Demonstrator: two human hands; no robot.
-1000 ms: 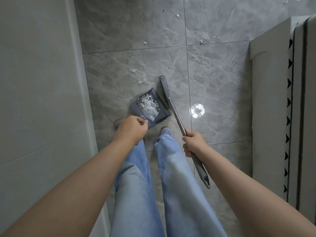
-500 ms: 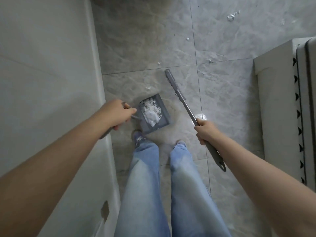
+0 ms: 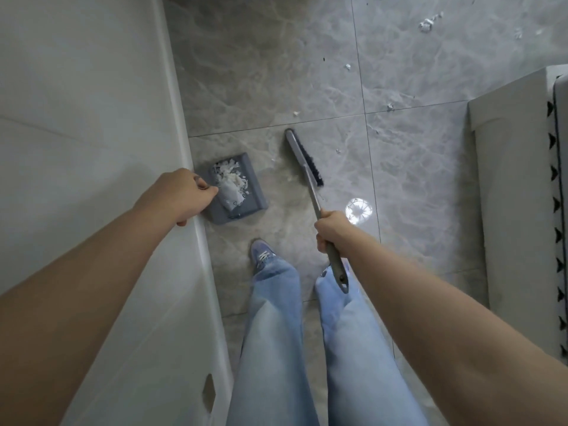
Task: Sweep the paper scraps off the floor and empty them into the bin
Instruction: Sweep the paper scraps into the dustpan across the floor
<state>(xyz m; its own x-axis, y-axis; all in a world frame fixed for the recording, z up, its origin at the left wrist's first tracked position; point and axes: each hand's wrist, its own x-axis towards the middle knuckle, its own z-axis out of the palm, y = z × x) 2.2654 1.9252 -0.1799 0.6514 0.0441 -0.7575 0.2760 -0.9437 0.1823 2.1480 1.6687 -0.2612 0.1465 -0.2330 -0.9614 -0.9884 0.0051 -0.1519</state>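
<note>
A grey dustpan (image 3: 249, 196) sits low over the tiled floor beside the white wall, with a heap of white paper scraps (image 3: 231, 183) inside it. My left hand (image 3: 181, 195) is closed around the dustpan's handle, which the fist hides. My right hand (image 3: 333, 230) grips the grey handle of a broom (image 3: 304, 158), whose dark bristles point right, to the right of the dustpan. Loose paper scraps (image 3: 427, 24) lie scattered on the floor further ahead. No bin is in view.
A white wall and skirting (image 3: 184, 139) run along the left. A white piece of furniture with a black triangle-patterned edge (image 3: 519, 186) stands at the right. My legs in light jeans and a shoe (image 3: 261, 253) are below the dustpan.
The view has swung right and forward. My left hand with the dustpan moved left toward the wall. The broom turned so its bristles now show.
</note>
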